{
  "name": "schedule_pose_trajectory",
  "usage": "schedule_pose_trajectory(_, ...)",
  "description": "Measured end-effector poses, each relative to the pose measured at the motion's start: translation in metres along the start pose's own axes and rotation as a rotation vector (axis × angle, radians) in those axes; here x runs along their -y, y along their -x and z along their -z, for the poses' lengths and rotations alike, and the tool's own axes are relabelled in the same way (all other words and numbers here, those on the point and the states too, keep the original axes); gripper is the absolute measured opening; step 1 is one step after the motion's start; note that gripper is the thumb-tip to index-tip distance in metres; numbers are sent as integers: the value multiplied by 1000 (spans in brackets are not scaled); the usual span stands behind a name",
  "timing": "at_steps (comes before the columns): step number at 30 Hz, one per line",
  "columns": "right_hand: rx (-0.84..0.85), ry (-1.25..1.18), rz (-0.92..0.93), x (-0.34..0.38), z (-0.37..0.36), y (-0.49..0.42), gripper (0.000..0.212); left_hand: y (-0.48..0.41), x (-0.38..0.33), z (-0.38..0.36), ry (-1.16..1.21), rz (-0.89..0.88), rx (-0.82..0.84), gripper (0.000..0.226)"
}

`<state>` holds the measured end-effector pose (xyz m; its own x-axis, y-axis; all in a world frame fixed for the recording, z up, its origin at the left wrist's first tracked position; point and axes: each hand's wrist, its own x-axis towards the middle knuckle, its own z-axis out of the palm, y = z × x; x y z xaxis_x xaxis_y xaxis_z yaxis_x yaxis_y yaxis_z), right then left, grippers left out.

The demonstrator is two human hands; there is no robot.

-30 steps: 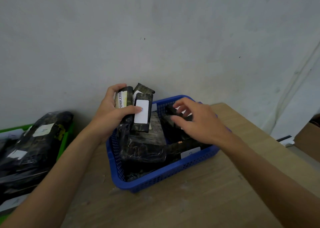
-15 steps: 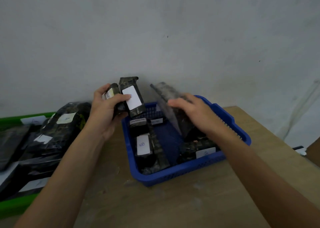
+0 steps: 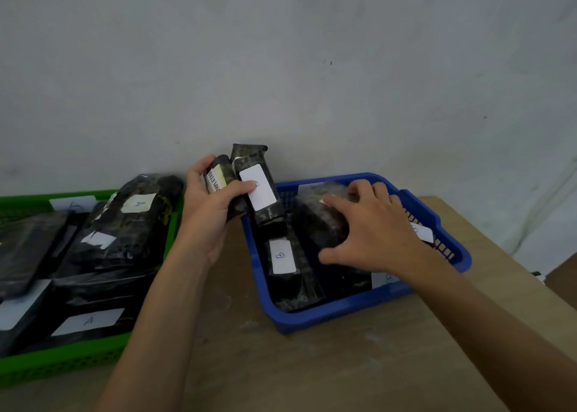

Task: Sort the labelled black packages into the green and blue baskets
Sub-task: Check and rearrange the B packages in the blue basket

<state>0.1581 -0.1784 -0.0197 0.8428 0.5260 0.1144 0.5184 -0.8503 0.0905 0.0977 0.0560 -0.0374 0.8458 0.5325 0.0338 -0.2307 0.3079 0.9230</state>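
Head view: left hand (image 3: 212, 214) at frame centre clamps a bundle of small black packages (image 3: 249, 186) above the blue basket (image 3: 359, 305) rim; right hand (image 3: 371, 230), grip spread wide, presses a bulky package (image 3: 318, 224) inside it. Green basket (image 3: 62, 364) of A-labelled packages sits lower left. Risk: the loosely stacked bundle could slip onto the table (image 3: 312, 374)
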Motion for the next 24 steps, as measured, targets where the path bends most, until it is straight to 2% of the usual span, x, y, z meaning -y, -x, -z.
schedule_pose_trajectory(2,-72,205,15,4,-6,-2,98,0,1,2,-28,-16,0,74)
schedule_pose_trajectory(4,-72,200,29,-1,-13,-6,94,0,1,3,-20,-28,-21,74)
schedule_pose_trajectory(8,-134,-97,125,-14,-27,-1,86,-3,3,3,24,-10,-42,76)
schedule_pose_trajectory(10,-232,-256,125,-13,-35,3,87,-4,5,2,18,0,-39,76)
schedule_pose_trajectory(14,-357,-402,66,-6,-45,3,83,-5,6,2,35,8,-52,75)
schedule_pose_trajectory(16,-308,-394,36,-6,-44,3,85,-6,6,2,59,20,-55,75)
schedule_pose_trajectory(19,-118,-232,6,-4,-37,3,95,-6,5,3,65,28,-52,74)
schedule_pose_trajectory(21,-102,-169,26,-1,-30,1,95,-6,5,3,65,27,-55,74)
schedule_pose_trajectory(24,-145,-328,269,10,-7,-6,75,-6,2,2,69,21,-71,74)
